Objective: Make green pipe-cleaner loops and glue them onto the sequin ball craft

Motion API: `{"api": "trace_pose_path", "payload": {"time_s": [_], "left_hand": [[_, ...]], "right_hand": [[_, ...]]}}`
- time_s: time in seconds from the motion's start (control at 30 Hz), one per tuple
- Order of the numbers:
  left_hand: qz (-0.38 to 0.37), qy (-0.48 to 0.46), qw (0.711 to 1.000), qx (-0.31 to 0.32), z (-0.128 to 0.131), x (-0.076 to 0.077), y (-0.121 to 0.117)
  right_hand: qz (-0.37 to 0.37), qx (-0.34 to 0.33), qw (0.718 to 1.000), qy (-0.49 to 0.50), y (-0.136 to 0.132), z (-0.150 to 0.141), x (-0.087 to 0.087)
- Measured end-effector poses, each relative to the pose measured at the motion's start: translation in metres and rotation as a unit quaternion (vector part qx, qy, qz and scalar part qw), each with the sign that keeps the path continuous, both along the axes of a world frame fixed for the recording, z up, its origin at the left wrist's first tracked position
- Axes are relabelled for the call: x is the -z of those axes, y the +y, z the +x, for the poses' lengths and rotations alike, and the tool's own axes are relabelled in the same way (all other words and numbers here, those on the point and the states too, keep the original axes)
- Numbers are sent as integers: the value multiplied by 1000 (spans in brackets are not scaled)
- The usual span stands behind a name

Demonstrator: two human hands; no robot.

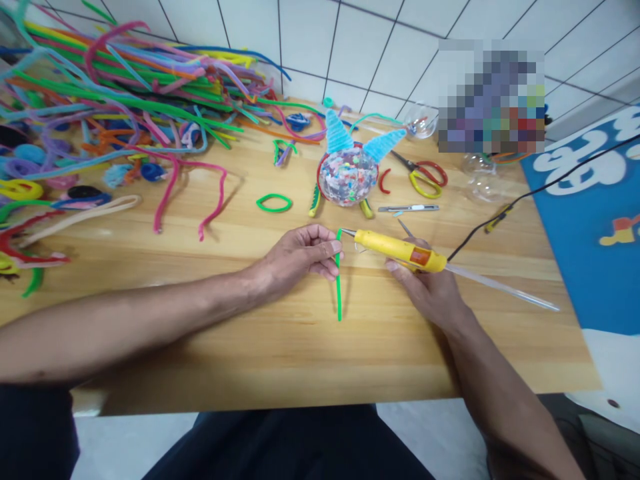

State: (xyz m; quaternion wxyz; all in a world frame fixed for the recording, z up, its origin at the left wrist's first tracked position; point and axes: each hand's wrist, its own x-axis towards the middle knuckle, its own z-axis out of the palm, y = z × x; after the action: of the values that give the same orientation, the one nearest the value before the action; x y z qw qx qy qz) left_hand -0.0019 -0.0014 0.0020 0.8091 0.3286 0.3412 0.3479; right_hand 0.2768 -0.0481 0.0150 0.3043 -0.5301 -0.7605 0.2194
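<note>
Blocky blurring is masking a patch [493, 97] by the tiled wall [360, 40], the left edge is cutting off the pipe cleaners [165, 87], and the glue gun [400, 248] is partly hiding my right hand [436, 290].

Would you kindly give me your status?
Left hand pinching green pipe cleaner. Right hand gripping yellow glue gun, nozzle at pipe cleaner's upper end. Utility knife just beyond.

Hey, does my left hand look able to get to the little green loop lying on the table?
Probably yes: the green loop lies just beyond the left hand, and nothing seems to stand between them. The hand is pinching a green strip, though, so its fingers aren't free.
</note>
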Motion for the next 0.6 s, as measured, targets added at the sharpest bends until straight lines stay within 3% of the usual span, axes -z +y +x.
{"api": "trace_pose_path", "payload": {"time_s": [0.17,0.3,0.47,0.6], "left_hand": [[1,5,1000,-2,1,0,0],[1,5,1000,0,1,0,0],[12,14,1000,-17,0,0,0],[39,35,999,-13,1,2,-1]], "right_hand": [[1,4,1000,16,0,0,3],[11,52,996,77,0,2,5],[53,160,970,177,11,17,-16],[103,258,941,191,29,56,-33]]}}
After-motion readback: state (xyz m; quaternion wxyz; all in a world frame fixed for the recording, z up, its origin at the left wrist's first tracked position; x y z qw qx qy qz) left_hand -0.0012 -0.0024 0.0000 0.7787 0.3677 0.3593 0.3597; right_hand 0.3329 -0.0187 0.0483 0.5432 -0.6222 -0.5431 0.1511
